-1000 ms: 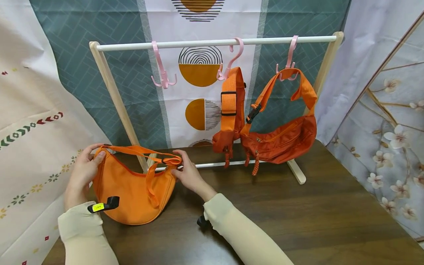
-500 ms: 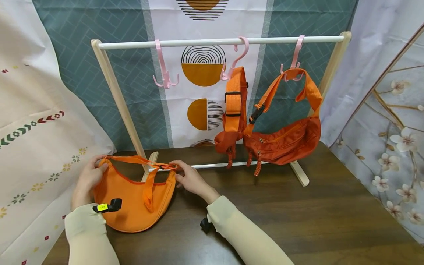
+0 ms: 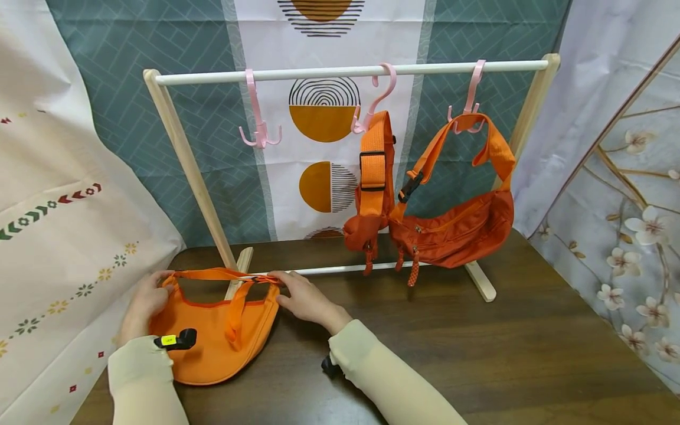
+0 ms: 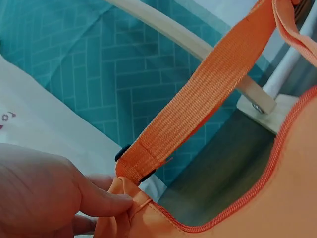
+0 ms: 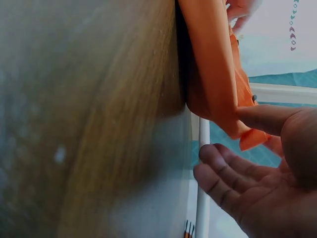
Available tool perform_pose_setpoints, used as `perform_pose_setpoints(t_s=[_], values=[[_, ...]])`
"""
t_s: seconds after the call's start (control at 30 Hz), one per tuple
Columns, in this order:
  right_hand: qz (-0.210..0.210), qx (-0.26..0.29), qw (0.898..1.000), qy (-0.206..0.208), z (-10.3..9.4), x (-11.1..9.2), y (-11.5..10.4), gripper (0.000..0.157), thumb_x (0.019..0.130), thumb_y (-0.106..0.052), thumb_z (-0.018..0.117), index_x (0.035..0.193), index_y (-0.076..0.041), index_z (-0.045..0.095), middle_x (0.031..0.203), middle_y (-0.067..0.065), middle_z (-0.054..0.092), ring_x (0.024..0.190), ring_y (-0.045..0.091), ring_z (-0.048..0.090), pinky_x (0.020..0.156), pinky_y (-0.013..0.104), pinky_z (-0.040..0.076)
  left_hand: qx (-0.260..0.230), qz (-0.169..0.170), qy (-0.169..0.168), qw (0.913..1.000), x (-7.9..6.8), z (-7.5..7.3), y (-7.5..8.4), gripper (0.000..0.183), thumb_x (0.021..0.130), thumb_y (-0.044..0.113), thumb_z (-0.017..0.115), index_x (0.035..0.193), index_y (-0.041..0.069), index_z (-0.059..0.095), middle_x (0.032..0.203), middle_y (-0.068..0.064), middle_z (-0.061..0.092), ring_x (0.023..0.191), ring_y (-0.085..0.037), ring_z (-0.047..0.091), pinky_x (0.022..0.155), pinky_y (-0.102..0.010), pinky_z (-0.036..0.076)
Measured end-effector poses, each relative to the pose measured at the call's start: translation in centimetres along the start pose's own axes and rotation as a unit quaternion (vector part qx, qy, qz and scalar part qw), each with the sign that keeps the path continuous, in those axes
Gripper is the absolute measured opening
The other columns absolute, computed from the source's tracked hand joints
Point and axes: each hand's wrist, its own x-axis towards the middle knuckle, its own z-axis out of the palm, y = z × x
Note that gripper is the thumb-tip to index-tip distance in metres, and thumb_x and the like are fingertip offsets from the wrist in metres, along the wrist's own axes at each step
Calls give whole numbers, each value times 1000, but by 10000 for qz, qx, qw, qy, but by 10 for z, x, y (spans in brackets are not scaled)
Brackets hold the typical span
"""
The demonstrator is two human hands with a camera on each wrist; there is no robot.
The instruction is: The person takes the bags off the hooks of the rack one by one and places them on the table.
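An orange crescent-shaped shoulder bag (image 3: 225, 357) stands low at the table's left side, its strap (image 3: 207, 274) stretched across the top and a loose strap end hanging over the front. My left hand (image 3: 146, 304) pinches the bag's left corner between thumb and fingers. In the left wrist view, the thumb presses just below the black strap buckle (image 4: 147, 174), beside the red-edged opening. With thumb and index finger, my right hand (image 3: 308, 300) pinches the right corner; its other fingers (image 5: 223, 191) extend freely in the right wrist view. The index fingertip is partly hidden behind the bag.
Behind the bag stands a wooden rack with a white top rail (image 3: 319, 73). A bare pink hook (image 3: 258, 118) hangs at left. Two darker orange waist bags hang from pink hooks: one edge-on (image 3: 366, 230), another (image 3: 457, 236) farther right. Patterned cloths surround the table (image 3: 414, 348).
Both hands have lowered the orange bag toward the table. Its top edge sits lower in the head view, and the strap has flattened. The hanging waist bags stay on their hooks.
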Motion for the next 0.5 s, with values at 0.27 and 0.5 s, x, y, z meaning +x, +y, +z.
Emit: perform_pose_setpoints(t_s=[0.27, 0.5], values=[[105, -191, 9995, -219, 1, -4, 1, 56, 104, -20, 66, 156, -25, 48, 144, 5, 60, 131, 21, 55, 109, 37, 46, -129, -338, -66, 9993, -1, 4, -4, 43, 106, 2, 40, 145, -14, 34, 145, -48, 27, 120, -60, 33, 110, -71, 26], [90, -313, 9984, -455, 4, -3, 4, 58, 102, -20, 68, 157, -27, 49, 126, 5, 64, 109, 15, 59, 97, 30, 49, 14, -655, -66, 9978, -2, 5, -5, 42, 107, 4, 39, 146, -12, 34, 148, -48, 26, 125, -61, 34, 111, -71, 26]])
